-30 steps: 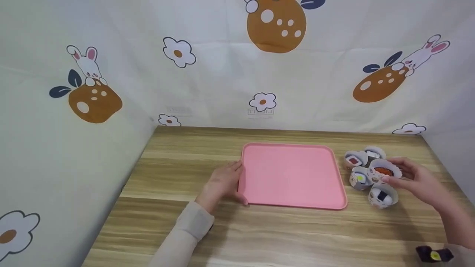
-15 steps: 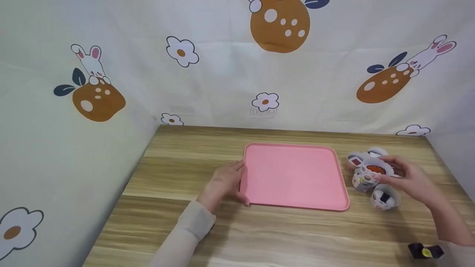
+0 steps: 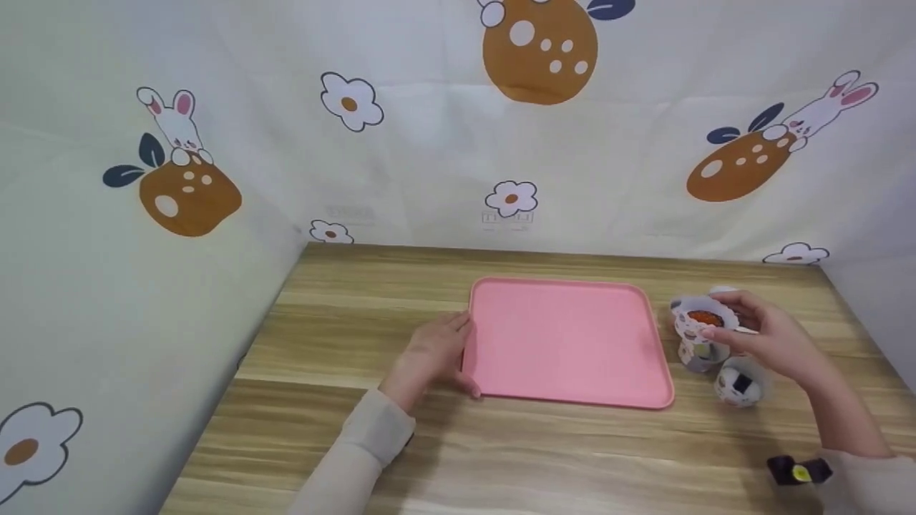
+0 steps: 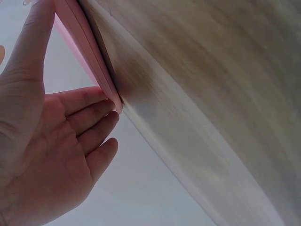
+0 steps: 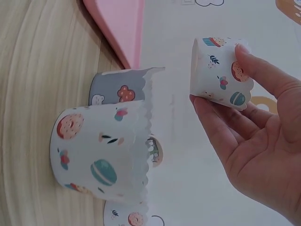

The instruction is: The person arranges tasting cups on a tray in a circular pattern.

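Observation:
My left hand (image 3: 433, 352) rests at the left edge of a pink tray (image 3: 558, 343), its fingers nearly straight. In the left wrist view the fingertips (image 4: 110, 106) touch the corner of the tray's rim. My right hand (image 3: 776, 343) pinches a white paper baking cup (image 5: 218, 73) between thumb and fingers, lifted above the other cups. It has an orange-red filling (image 3: 705, 318) and printed doughnuts. Below it stands a cup with something yellow-green inside (image 3: 700, 354). Nearer stands a cup with a white piece and a black strip (image 3: 741, 385).
More cups stand behind the held one, mostly hidden; one rim (image 3: 723, 290) shows. In the right wrist view a printed cup (image 5: 99, 150) and a greyish cup (image 5: 117, 87) stand on the wooden table (image 3: 322, 315). A patterned cloth (image 3: 408, 157) surrounds the table.
My right hand has lifted the baking cup with the orange-red filling out of the group and carried it left, towards the tray. My left hand stays at the tray's edge.

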`<state>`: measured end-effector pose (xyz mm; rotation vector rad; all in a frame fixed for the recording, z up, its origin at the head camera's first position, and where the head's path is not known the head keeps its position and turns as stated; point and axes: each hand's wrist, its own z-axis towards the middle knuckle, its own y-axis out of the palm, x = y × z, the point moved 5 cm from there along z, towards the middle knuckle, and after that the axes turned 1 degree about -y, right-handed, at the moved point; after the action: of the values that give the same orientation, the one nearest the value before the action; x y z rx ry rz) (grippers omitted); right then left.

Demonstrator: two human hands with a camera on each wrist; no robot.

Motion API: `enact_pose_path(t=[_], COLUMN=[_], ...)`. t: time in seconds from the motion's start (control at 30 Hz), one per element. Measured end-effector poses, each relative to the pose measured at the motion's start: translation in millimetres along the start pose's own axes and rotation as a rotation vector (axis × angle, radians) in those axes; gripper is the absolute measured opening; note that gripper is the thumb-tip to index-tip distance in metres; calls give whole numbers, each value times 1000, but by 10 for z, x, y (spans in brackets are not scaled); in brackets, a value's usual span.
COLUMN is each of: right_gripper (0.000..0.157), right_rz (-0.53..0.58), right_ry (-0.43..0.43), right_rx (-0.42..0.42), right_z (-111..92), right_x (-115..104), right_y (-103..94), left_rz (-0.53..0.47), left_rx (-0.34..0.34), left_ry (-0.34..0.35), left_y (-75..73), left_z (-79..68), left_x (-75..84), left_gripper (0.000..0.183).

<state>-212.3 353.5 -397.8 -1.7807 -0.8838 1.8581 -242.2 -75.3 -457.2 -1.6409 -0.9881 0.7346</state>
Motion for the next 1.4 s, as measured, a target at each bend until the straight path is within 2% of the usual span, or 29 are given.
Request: enact_pose_path(t=[0.5, 0.8, 1.07, 1.4], right_gripper=[65, 65, 65, 64], right_rz=[-12, -3, 14, 69], right_ry=[-39, -42, -52, -98], right_rx=[-10, -4, -39, -63], right_z=[168, 262, 373, 508], right_x=[-217, -264, -307, -405], right_y=[92, 172, 321, 518], left_rz=[-39, -61, -61, -4], left_rx=[2, -10, -8, 4], left_ry=[-19, -23, -26, -9], left_y=[-7, -3, 2, -11], left_z=[-12, -18, -2, 17], left_x=[-20, -3, -10, -5], left_gripper=[124, 124, 123, 123])
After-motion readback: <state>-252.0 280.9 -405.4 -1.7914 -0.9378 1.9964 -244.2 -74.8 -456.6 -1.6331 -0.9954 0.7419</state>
